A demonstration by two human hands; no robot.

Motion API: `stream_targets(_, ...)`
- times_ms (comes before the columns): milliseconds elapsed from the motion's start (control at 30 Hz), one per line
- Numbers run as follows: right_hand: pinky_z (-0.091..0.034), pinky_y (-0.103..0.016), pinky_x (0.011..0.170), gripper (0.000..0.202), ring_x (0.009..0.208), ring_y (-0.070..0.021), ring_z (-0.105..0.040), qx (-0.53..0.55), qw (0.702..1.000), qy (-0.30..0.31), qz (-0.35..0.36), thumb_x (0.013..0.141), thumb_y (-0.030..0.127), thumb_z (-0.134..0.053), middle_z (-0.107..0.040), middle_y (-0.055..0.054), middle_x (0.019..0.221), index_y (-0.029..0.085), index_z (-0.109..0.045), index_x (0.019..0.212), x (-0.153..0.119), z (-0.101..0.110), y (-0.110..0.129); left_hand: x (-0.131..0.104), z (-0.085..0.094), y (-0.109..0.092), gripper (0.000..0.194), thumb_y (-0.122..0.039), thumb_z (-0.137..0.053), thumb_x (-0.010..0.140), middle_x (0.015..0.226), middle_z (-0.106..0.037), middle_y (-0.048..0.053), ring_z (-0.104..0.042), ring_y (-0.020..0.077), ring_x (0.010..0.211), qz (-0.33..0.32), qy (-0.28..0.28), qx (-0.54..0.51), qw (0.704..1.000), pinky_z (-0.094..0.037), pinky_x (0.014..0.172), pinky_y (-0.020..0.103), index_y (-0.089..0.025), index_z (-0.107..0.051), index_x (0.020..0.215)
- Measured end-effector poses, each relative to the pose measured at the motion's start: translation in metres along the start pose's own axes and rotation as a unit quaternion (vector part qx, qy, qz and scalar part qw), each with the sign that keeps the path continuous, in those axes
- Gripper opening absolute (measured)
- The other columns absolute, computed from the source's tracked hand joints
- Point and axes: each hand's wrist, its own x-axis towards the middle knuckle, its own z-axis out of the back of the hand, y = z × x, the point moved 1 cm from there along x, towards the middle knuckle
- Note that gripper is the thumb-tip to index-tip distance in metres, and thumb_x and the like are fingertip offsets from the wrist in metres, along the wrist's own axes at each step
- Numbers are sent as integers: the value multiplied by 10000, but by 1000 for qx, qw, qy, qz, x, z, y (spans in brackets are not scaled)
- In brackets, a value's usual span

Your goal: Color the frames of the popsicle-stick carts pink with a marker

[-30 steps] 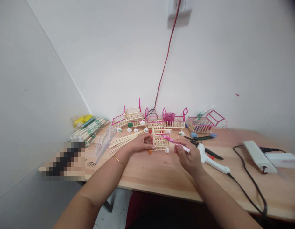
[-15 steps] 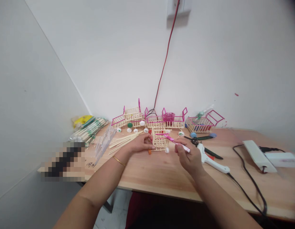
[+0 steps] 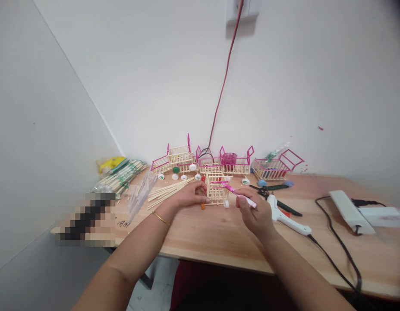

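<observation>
A small cart of thin wooden sticks [image 3: 217, 197] stands on the table, with an orange cap and a white cap at its near lower corners. My left hand [image 3: 193, 193] grips its left side between thumb and fingers. My right hand [image 3: 256, 212] is closed around a white brush [image 3: 247, 199] stained pink. The brush tip touches a pink stick at the cart's top edge. Behind the cart, a pink-stained cup [image 3: 230, 159] sits among several stick carts [image 3: 178, 155] with pink rims.
Loose sticks [image 3: 167, 192] and a plastic sleeve [image 3: 141, 196] lie left, near bundled skewers [image 3: 124, 176]. On the right are pliers [image 3: 288, 208], a white glue gun [image 3: 292, 221], a power strip [image 3: 351, 211] and black cables. Another cart [image 3: 272, 168] stands at the back right.
My right hand and the brush have shifted very slightly left along the cart's top edge. My left hand and the cart look unmoved.
</observation>
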Motion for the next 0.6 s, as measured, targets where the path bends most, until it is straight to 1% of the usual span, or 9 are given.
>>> stream_targets(167, -546, -270, 662, 173, 749, -179, -713, -14, 998, 18, 57, 945, 272, -479, -733, -65, 849, 195, -627, 995, 3, 0, 8, 0, 0, 0, 455, -383, -827, 626, 800, -598, -2, -545, 114, 701, -6, -2, 8, 1000, -423, 650, 239, -144, -561, 909)
stream_targets(333, -563, -280, 674, 175, 760, -191, -724, -34, 993, 33, 105, 942, 275, -479, -746, -74, 843, 197, -632, 975, 6, -2, 15, 0, -1, -2, 454, -392, -819, 636, 797, -598, -1, -540, 113, 700, -2, -4, 13, 1000, -421, 654, 238, -143, -566, 918)
stream_targets(467, -563, -285, 664, 188, 741, -194, -723, -44, 993, 33, 105, 943, 287, -476, -748, -71, 821, 200, -642, 954, 7, -1, 15, -1, -1, -4, 461, -393, -828, 626, 795, -594, -2, -533, 109, 694, -1, -6, 17, 1000, -420, 656, 237, -142, -567, 911)
stream_targets(600, -557, -284, 669, 193, 746, -193, -719, -61, 994, 4, 88, 944, 291, -476, -746, -70, 826, 202, -647, 931, 8, 3, 10, -1, -1, -6, 460, -389, -828, 627, 805, -595, 1, -520, 98, 680, -2, -1, 12, 1000, -407, 636, 226, -140, -561, 906)
